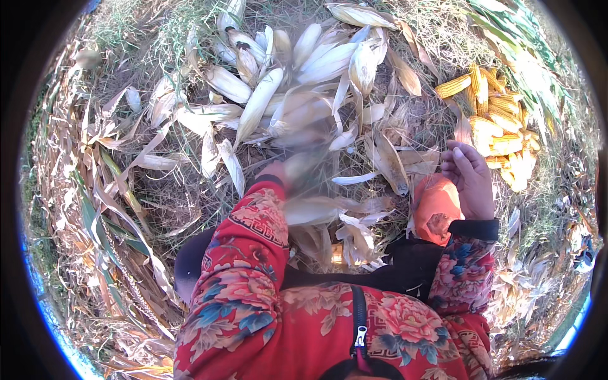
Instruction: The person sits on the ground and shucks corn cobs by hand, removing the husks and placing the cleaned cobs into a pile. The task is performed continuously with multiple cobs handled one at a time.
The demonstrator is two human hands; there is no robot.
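My left hand [277, 172] is beside a motion-blurred, husk-covered ear of corn [304, 166]; the blur hides whether the fingers grip it. To the right, my right hand [468, 175] is raised with its fingers bent, near the orange shoe or sock [434, 206], and what lies inside the fingers cannot be made out. Pale unhusked corn ears [259, 104] lie in a loose heap ahead of my hands. Loose dry husks [358, 235] are close to my body. Beyond my right hand is a pile of husked yellow corn cobs [506, 123].
Dry cornstalks [128, 237] lie along the left side. Green corn leaves [527, 52] spread at the upper right, behind the yellow cobs. More torn husks [522, 289] are at the lower right. Dry grass and straw cover the ground around the heap.
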